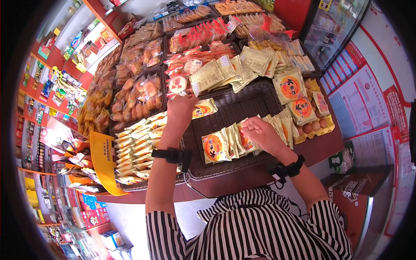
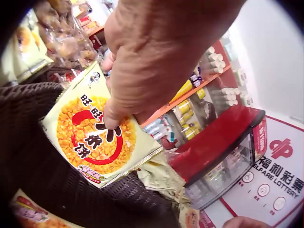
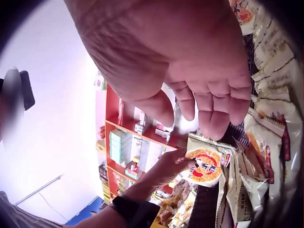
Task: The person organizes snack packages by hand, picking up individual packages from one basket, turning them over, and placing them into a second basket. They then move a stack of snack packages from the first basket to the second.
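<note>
Step in hand: seems to be standing a row of square cream plastic packets with orange discs and red swirls point(image 1: 215, 147) on edge inside a dark brown woven rectangular basket point(image 1: 236, 104).
Row: runs along the basket's near side toward the right wall, mostly on edge, leftmost face showing; leaves bare weave behind and to the left.
Held packet point(image 2: 102, 130): tilts over the basket's back-left part, printed face in view; hard to tell if touching the basket.
Left hand point(image 1: 182, 108): pinches the held packet by one side, thumb laid on the printed face, remaining fingers mostly hidden.
Left arm: reaches forward almost straight from a black-and-white striped sleeve point(image 1: 167, 229), black strap point(image 1: 166, 154) at the wrist.
Right hand point(image 1: 262, 133): hangs at the row, fingers loosely bent, with nothing visibly grasped; cannot tell whether touching the packet tops.
Right arm: bends inward at the elbow, forearm slanting toward the basket's middle.
Next move: likely calls for turning the held packet edge-on, lowering to the row's open left end, and steadying the neighbours with the right fingers against toppling.
Behind basket: a loose heap of gold-cream packets point(image 1: 255, 60).
Right of basket: a yellow egg carton point(image 1: 305, 138), partly under loose packets.
</note>
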{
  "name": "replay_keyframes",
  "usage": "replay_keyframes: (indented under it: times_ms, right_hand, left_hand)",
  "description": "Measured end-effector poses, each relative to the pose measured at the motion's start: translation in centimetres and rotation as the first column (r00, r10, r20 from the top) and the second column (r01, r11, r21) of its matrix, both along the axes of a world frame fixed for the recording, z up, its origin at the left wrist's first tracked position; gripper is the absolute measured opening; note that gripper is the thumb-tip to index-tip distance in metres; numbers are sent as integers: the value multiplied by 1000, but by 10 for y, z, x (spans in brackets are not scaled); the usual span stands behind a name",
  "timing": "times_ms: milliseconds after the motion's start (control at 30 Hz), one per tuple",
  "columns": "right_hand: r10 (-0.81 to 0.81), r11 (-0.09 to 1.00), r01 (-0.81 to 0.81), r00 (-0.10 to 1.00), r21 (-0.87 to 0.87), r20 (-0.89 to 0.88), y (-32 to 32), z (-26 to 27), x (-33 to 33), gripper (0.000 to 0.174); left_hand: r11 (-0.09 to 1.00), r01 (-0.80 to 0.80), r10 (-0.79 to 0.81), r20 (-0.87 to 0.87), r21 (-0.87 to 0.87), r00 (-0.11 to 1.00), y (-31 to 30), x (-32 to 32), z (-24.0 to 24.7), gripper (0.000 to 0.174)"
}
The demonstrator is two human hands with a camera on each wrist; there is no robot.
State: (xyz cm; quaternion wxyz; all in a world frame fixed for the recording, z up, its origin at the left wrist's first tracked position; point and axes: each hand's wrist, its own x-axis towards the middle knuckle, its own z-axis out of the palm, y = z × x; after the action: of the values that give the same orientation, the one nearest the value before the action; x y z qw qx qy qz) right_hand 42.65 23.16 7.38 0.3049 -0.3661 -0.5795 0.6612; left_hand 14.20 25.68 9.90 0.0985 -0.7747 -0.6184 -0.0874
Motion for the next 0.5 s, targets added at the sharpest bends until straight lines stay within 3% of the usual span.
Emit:
replay_keyframes:
  times_ms: [100, 200, 267, 367, 500]
  right_hand:
    - [9, 1000, -11, 998, 27, 60, -1, 0, 8, 21]
    - [8, 999, -12, 997, 44, 71, 1, -4, 15, 20]
    - [3, 999, -6, 998, 45, 65, 3, -5, 18, 19]
    - [-7, 1000, 7, 1000, 25, 19, 8, -8, 21, 19]
    - [-32, 997, 29, 999, 74, 42, 20, -9, 27, 19]
  left_hand:
    - [999, -3, 3, -21, -42, 1000, 15, -1, -19, 28]
    - [994, -37, 40, 30, -105, 999, 25, 0, -30, 21]
    - [990, 30, 2, 227, -136, 974, 30, 2, -38, 29]
    - [995, -10, 43, 329, -101, 943, 34, 3, -49, 29]
    - [997, 16, 10, 309, -81, 951, 40, -4, -56, 33]
